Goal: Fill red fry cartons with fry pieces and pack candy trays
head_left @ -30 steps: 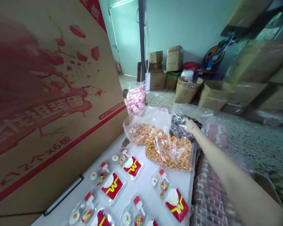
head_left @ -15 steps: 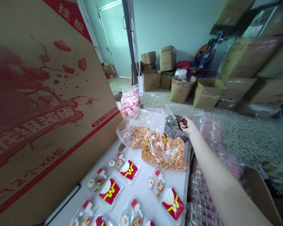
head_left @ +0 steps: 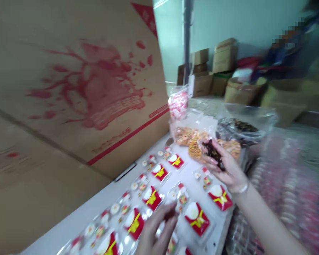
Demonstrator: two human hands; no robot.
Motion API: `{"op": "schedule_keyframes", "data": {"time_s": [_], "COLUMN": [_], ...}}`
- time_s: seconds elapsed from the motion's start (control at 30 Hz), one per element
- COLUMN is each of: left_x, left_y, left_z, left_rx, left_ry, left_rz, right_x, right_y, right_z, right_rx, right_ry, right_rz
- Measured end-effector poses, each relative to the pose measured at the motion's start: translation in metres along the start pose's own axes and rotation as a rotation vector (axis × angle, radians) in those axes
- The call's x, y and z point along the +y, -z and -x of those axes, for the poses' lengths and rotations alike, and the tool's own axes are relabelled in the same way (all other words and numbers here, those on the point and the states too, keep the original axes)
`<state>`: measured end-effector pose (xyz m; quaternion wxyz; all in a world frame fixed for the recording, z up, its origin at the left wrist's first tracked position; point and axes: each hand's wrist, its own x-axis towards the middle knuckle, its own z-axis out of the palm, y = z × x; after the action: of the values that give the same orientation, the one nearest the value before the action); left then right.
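Note:
My right hand (head_left: 224, 168) is closed around a handful of small dark brown pieces (head_left: 214, 154), held above the far end of the table. Below it lie clear plastic blister trays, each with a red pouch marked with a yellow W (head_left: 198, 217) and small toy-like foods such as a fried egg (head_left: 115, 209). My left hand (head_left: 159, 228), blurred, hovers over the near trays with its fingers reaching forward and slightly apart; I see nothing in it. Beyond the right hand sits an open clear bag of dark pieces (head_left: 243, 125). Bags of orange-yellow pieces (head_left: 194, 147) lie beside it.
A large printed cardboard box (head_left: 77, 106) walls off the left side of the white table (head_left: 77, 223). A bag of pink and white pieces (head_left: 178, 102) stands at the far end. Stacked clear plastic packs (head_left: 287, 191) fill the right side, and cartons (head_left: 224, 58) stand behind.
My right hand has come out of the bag of dark pieces and back toward me with a handful. My left hand has entered at the bottom. The view has turned left.

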<state>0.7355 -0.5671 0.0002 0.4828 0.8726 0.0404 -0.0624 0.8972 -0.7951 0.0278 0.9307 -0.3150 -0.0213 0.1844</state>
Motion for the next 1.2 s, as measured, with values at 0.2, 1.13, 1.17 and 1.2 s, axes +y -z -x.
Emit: {"op": "schedule_keyframes", "data": {"time_s": [0.2,1.13,1.17,1.2], "left_x": [-0.032,-0.412,-0.422,-0.43], "left_y": [0.019,0.269,0.278,0.285], "left_z": [0.042,0.353,0.349,0.345], "left_rx": [0.204,1.225,1.204,1.179], "left_ry": [-0.092,0.321,0.333,0.345], "left_rz": [0.545,-0.116,-0.161,-0.192], "right_x": [0.17,0.475,0.478,0.48], "right_y": [-0.053,-0.134,-0.137,-0.141], "right_z": [0.105,0.291,0.286,0.282], "right_rx": [-0.166,-0.233,-0.247,-0.262], "right_ry": [-0.407,-1.031,-1.038,-1.051], "right_rz": [-0.138,0.355,0.391,0.42]}}
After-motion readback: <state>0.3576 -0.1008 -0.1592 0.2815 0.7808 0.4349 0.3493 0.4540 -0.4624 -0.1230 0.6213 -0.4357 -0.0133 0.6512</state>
